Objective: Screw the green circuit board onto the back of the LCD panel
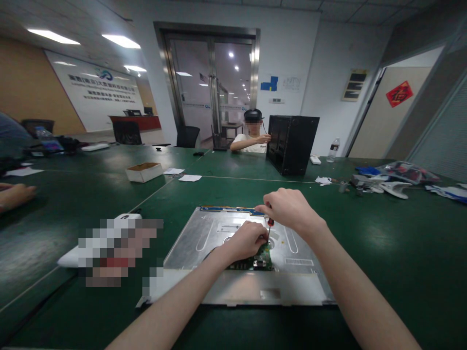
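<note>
A silver metal display panel (pixel 306 279) lies flat on the green table in front of me, with a green circuit board (pixel 268 253) on its middle and a thin blue board strip (pixel 226 209) along its far edge. My right hand (pixel 288 208) is closed on a screwdriver (pixel 270 222) with a red and black handle, held upright, its shaft pointing down at the circuit board. My left hand (pixel 248 238) rests over the circuit board, fingers pinched together beside the screwdriver's lower end. What those fingers hold is hidden, and so is the screwdriver's tip.
On the green table (pixel 365 243) stand a black computer case (pixel 299 146) and a small open box (pixel 144 172). A white device (pixel 127 217), partly pixelated, lies at left. Plastic bags (pixel 404 171) lie right. A person (pixel 251 141) sits opposite; another person's hand (pixel 16 196) shows left.
</note>
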Tool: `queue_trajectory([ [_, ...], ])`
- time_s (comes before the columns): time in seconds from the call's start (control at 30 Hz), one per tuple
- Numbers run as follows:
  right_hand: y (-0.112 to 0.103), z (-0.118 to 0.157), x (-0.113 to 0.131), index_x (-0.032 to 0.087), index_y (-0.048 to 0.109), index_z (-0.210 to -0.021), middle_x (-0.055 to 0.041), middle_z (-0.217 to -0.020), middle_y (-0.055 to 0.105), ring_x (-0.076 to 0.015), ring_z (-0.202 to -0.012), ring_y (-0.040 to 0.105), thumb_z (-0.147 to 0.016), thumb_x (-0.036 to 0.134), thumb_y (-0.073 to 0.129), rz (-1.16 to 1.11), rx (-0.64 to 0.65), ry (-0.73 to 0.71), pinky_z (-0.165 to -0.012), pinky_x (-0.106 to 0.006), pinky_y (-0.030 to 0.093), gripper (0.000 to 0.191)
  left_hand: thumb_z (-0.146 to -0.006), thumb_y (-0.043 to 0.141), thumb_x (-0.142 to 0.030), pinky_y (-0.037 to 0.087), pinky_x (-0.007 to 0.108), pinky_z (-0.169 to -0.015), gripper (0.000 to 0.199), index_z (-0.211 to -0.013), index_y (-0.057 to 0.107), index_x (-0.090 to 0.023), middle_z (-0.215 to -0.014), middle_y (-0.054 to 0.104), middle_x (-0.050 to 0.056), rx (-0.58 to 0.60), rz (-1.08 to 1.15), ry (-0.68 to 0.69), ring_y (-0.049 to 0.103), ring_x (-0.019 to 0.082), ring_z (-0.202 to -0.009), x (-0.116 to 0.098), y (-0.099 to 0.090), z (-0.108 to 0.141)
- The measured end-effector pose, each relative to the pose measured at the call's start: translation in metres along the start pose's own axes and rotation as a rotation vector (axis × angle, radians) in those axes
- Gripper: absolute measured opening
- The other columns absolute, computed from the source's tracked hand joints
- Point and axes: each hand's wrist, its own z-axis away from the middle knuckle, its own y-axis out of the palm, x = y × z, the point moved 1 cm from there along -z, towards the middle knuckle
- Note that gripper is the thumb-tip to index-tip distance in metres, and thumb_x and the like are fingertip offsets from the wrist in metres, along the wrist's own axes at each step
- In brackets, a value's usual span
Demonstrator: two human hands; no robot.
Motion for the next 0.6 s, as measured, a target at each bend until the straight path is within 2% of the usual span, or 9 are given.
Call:
queue_trajectory([
  [0.07, 0.000, -0.001, -0.003, 0.020, 0.067, -0.079, -0.0093, -0.081, 0.069, -0.0233, -0.077, 0.065, -0.090, 0.041, 0.045, 0.003, 0.005, -0.014, -0.057, -0.028, 0.034, 0.032, -0.077, 0.056, -0.008, 0.041, 0.027, -0.072, 0.014, -0.077, 0.067, -0.017, -0.080, 0.070, 0.004, 0.001, -0.005, 0.002, 0.062, 0.020, -0.079, 0.000, 0.000, 0.000],
  [0.17, 0.001, -0.002, -0.008, 0.021, 0.063, -0.091, -0.0068, -0.081, 0.068, -0.0212, -0.074, 0.063, -0.083, 0.032, 0.051, -0.048, -0.005, -0.067, -0.054, -0.026, 0.030, 0.018, -0.078, 0.056, -0.008, 0.040, 0.027, -0.071, 0.014, -0.076, 0.066, -0.017, -0.078, 0.070, 0.004, 0.004, -0.006, 0.001, 0.062, 0.020, -0.076, 0.001, 0.001, 0.000],
  [0.27, 0.001, 0.001, -0.013, 0.023, 0.057, -0.100, -0.0041, -0.084, 0.067, -0.0190, -0.073, 0.060, -0.076, 0.028, 0.058, -0.163, 0.004, -0.144, -0.052, -0.025, 0.027, 0.025, -0.077, 0.055, -0.007, 0.041, 0.027, -0.072, 0.016, -0.075, 0.066, -0.017, -0.077, 0.070, 0.003, 0.008, 0.000, 0.002, 0.062, 0.019, -0.076, 0.002, 0.002, -0.001],
  [0.4, -0.001, 0.005, -0.018, 0.025, 0.053, -0.099, -0.0010, -0.087, 0.065, -0.0163, -0.074, 0.058, -0.072, 0.023, 0.061, -0.265, 0.072, -0.226, -0.052, -0.023, 0.027, 0.028, -0.077, 0.053, -0.006, 0.041, 0.027, -0.075, 0.017, -0.076, 0.066, -0.018, -0.078, 0.069, 0.002, 0.017, 0.000, 0.001, 0.062, 0.018, -0.077, 0.004, 0.003, -0.001],
  [0.5, -0.003, 0.006, -0.017, 0.024, 0.055, -0.095, -0.0018, -0.084, 0.066, -0.0180, -0.074, 0.059, -0.077, 0.037, 0.062, -0.196, 0.090, -0.179, -0.052, -0.024, 0.026, 0.023, -0.077, 0.052, -0.005, 0.041, 0.027, -0.074, 0.018, -0.077, 0.065, -0.018, -0.080, 0.070, 0.002, 0.022, -0.007, -0.001, 0.062, 0.019, -0.081, 0.003, 0.002, -0.001],
  [0.6, -0.004, 0.004, -0.016, 0.023, 0.059, -0.089, -0.0039, -0.081, 0.067, -0.0207, -0.074, 0.061, -0.079, 0.057, 0.058, -0.126, 0.078, -0.104, -0.051, -0.026, 0.026, 0.035, -0.079, 0.051, -0.006, 0.041, 0.026, -0.072, 0.019, -0.077, 0.065, -0.018, -0.081, 0.070, 0.003, 0.027, -0.018, -0.004, 0.062, 0.019, -0.081, 0.001, 0.000, -0.001],
])
